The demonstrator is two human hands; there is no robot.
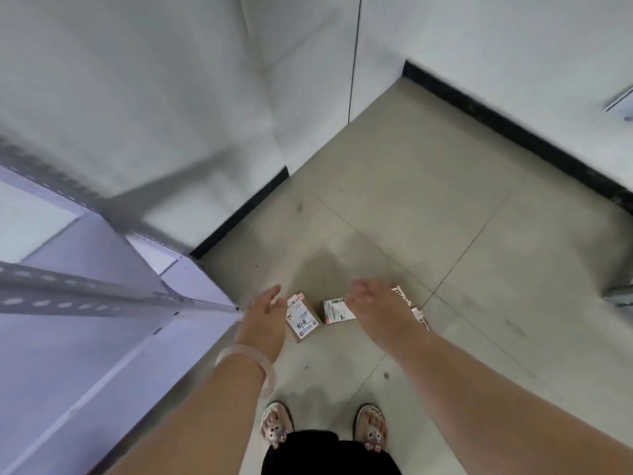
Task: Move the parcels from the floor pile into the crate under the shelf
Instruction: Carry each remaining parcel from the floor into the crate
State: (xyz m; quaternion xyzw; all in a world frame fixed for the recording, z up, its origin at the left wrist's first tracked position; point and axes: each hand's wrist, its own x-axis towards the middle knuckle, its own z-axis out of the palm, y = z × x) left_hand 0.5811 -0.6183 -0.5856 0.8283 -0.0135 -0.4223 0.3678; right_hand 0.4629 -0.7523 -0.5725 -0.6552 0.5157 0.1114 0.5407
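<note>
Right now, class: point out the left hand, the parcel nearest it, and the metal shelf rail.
left hand (264,313): head view, middle of the hand.
parcel (304,323): head view, its white label.
metal shelf rail (85,298): head view, perforated front strip.

Brown parcels (303,318) carry white labels (337,311) with black print. The floor (445,217) is beige tile, the skirting (513,132) black. The slippers (275,426) are pink.

You stand on a beige tiled floor (428,200), edged by black skirting (513,133) below white walls (137,80). A grey metal shelf (85,296) stands at your left.
</note>
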